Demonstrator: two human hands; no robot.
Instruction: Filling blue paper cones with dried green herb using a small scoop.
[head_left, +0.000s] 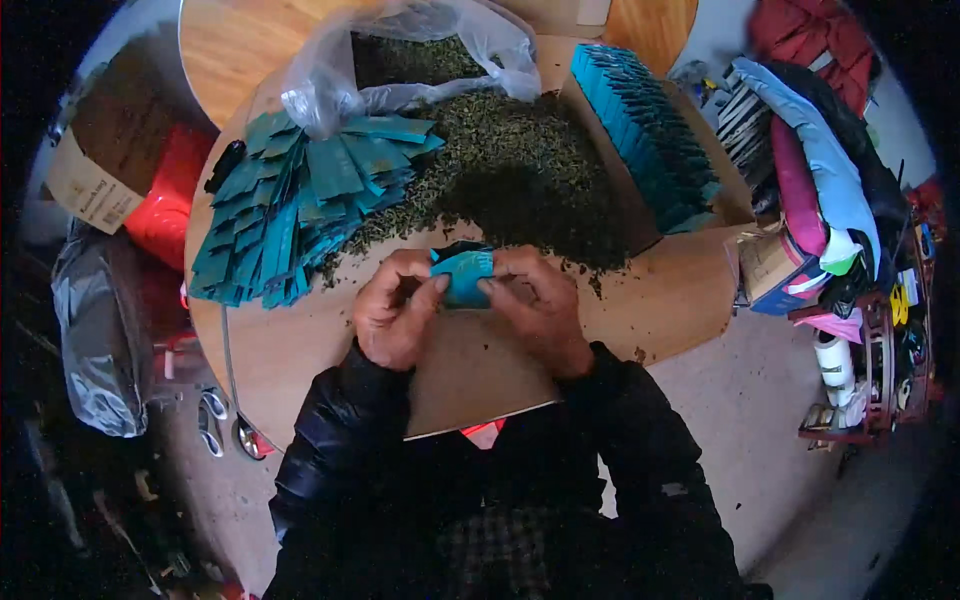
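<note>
My left hand and my right hand hold a small teal packet between them, thumbs on its near face and fingers behind its sides. The packet's top edge gapes and looks dark inside. Just beyond my hands a heap of dried dark-green leaves spreads over the table. Flat teal packets lie fanned in an overlapping pile at the left. At the right, a cardboard box holds tightly packed rows of teal packets.
A clear plastic bag of the same leaves stands open at the back. Cardboard lies at the wooden table's near edge, under my wrists. A small black object sits at the left rim. Cloth and boxes are piled off the right side.
</note>
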